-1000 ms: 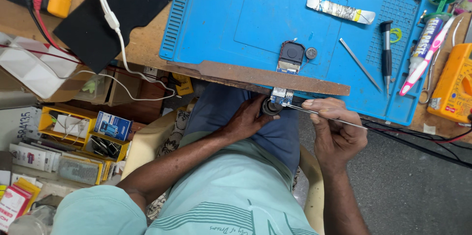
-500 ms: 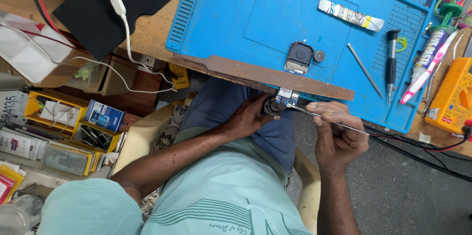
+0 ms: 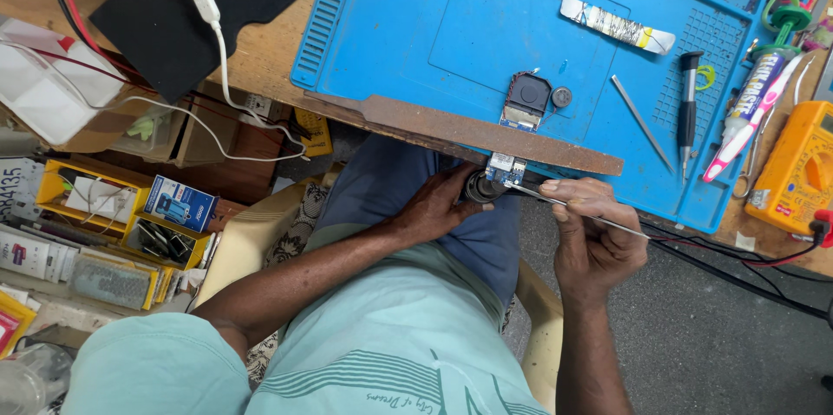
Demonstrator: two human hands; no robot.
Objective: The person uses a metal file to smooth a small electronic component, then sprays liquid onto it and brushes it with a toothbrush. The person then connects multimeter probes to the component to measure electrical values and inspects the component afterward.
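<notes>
left hand (image 3: 438, 203) grasps small circuit board (image 3: 504, 169) just below blue mat (image 3: 408, 24) front edge | right hand (image 3: 594, 233) pinches thin metal probe (image 3: 577, 211), tip touching board | open floor beyond mat's right corner

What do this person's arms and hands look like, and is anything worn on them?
Both are bare: the left hand and right hand show no gloves, rings or watch. Short sleeves of a pale green T-shirt with striped chest bands end above the elbows.
</notes>
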